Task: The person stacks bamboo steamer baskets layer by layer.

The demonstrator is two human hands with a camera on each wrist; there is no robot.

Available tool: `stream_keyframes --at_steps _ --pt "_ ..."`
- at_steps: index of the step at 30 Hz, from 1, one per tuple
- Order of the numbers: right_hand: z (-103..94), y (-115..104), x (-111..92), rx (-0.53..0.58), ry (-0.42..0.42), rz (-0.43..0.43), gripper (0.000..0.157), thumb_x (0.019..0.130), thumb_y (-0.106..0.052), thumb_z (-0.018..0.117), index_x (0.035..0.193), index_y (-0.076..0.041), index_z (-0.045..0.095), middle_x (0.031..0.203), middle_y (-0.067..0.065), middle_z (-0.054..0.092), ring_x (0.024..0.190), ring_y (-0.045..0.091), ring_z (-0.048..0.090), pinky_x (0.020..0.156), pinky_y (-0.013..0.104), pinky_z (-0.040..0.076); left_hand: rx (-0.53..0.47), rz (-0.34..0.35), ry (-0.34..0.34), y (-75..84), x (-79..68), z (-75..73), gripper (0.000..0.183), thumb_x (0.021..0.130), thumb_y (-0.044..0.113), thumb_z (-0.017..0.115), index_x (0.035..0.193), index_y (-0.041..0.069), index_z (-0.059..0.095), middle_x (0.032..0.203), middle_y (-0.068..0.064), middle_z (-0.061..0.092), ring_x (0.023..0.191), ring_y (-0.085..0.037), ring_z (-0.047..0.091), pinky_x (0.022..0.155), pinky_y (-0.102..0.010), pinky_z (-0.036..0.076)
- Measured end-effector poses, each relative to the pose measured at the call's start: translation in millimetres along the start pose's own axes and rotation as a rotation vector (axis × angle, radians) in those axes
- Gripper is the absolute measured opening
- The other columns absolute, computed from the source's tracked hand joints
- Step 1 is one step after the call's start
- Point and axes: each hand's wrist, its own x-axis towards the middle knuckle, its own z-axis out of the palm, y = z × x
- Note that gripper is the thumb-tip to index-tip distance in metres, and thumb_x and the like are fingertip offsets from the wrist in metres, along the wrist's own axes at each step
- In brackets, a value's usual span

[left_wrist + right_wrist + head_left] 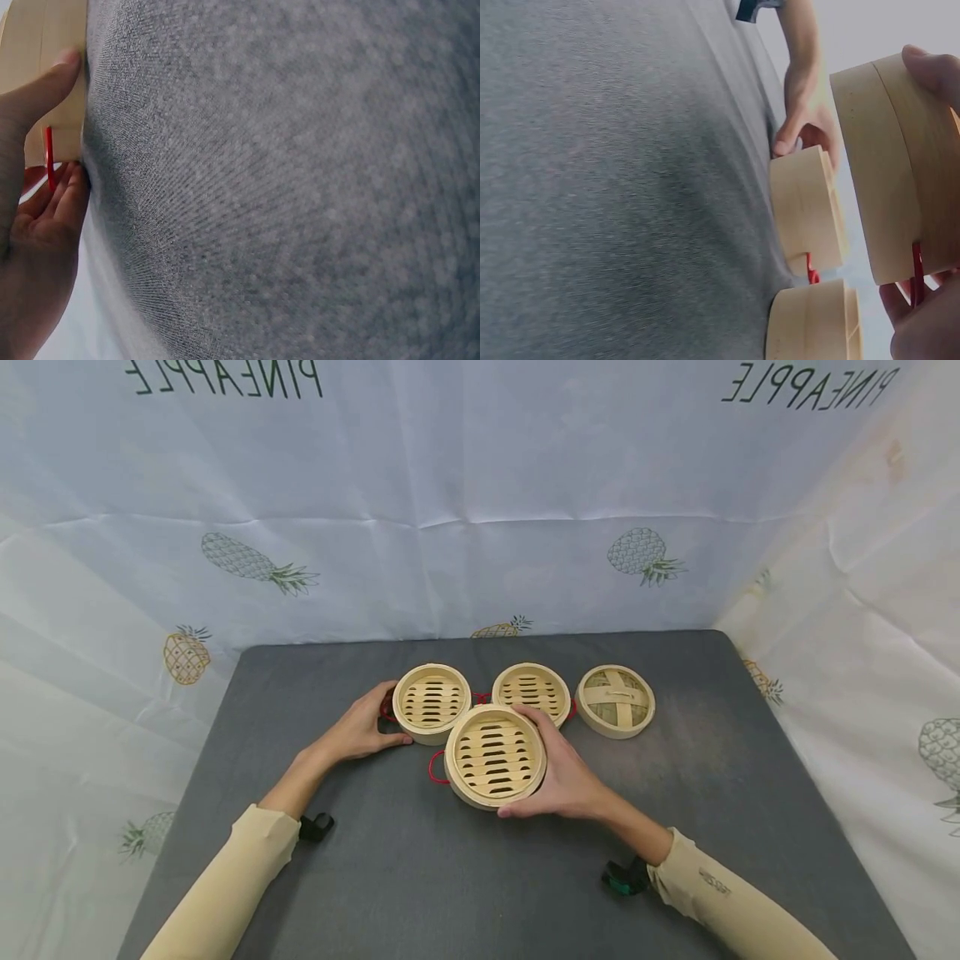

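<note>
My right hand [566,774] grips a round bamboo steamer basket [495,756] by its right side, thumb at the front and fingers at the back. The right wrist view shows this steamer basket [885,165] raised off the table. A red cord loop sticks out on its left. My left hand [362,724] holds the left side of another steamer basket [432,700], which stands on the table; its thumb presses the wall near a red cord [50,157] in the left wrist view. Behind the raised basket stands a third steamer basket [532,689], its front partly hidden.
A woven bamboo lid [617,702] with crossed strips lies to the right of the baskets. The grey table [450,877] backs onto a white curtain [480,468] printed with pineapples, which also hangs along both sides.
</note>
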Motion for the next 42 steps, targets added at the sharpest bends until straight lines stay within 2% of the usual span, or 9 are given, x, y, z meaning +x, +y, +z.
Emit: stream_keyframes --at_steps 5,14,16,23,29,36,42 --pt "-1.5 -2.1 7.1 0.012 0.01 -0.022 0.136 0.06 -0.03 0.108 0.169 -0.018 0.028 0.162 0.001 0.048 0.144 0.022 0.054 0.118 0.036 0.046 -0.005 -0.004 -0.002 0.3 0.1 0.4 0.101 0.084 0.022 0.096 0.162 -0.003 0.038 0.156 -0.026 0.055 0.141 -0.043 0.059 0.117 -0.062 0.05" --pt "-2.4 -3.2 19.8 0.06 0.014 -0.02 0.132 0.064 -0.023 0.107 0.169 -0.022 0.026 0.162 0.003 0.047 0.143 0.023 0.056 0.115 0.036 0.049 0.003 0.006 0.01 0.0 -0.5 0.7 0.1 0.084 0.021 0.097 0.162 -0.003 0.038 0.154 -0.026 0.057 0.136 -0.041 0.063 0.114 -0.06 0.053" --pt "-2.2 -3.9 21.7 0.068 0.019 -0.015 0.132 0.065 -0.021 0.106 0.169 -0.02 0.026 0.163 0.004 0.046 0.144 0.025 0.055 0.115 0.037 0.049 0.006 0.007 0.012 -1.0 -0.4 0.8 0.1 0.083 0.021 0.097 0.162 -0.003 0.039 0.153 -0.025 0.057 0.134 -0.04 0.064 0.112 -0.059 0.054" --pt "-0.5 -7.4 28.9 0.081 0.048 0.016 0.132 0.065 -0.021 0.107 0.169 -0.025 0.026 0.165 0.003 0.043 0.147 0.025 0.053 0.118 0.045 0.047 0.003 0.017 0.011 -1.6 -1.1 -0.1 0.1 0.083 0.021 0.097 0.161 -0.003 0.039 0.15 -0.024 0.059 0.126 -0.036 0.067 0.104 -0.055 0.058" --pt "1.6 -11.0 37.5 0.08 0.071 0.017 0.132 0.064 -0.023 0.107 0.168 -0.014 0.027 0.163 0.003 0.044 0.147 0.025 0.051 0.119 0.051 0.046 0.004 0.015 0.011 -2.6 -0.9 0.5 0.099 0.084 0.021 0.096 0.162 -0.003 0.039 0.149 -0.024 0.06 0.125 -0.036 0.067 0.105 -0.056 0.057" --pt "3.5 -11.0 43.7 0.074 0.082 0.041 0.131 0.065 -0.025 0.106 0.169 -0.023 0.026 0.165 0.005 0.043 0.149 0.027 0.048 0.12 0.057 0.046 0.008 0.024 0.014 -2.6 -1.3 1.0 0.099 0.084 0.021 0.097 0.161 -0.002 0.039 0.148 -0.023 0.061 0.125 -0.036 0.067 0.106 -0.056 0.056" --pt "4.3 -9.9 49.3 0.048 0.091 0.059 0.133 0.065 -0.026 0.106 0.17 -0.022 0.025 0.166 0.01 0.041 0.151 0.03 0.046 0.122 0.058 0.044 0.016 0.028 0.015 -3.0 -0.9 1.6 0.1 0.083 0.021 0.097 0.162 -0.002 0.039 0.151 -0.024 0.059 0.133 -0.039 0.064 0.112 -0.059 0.053"
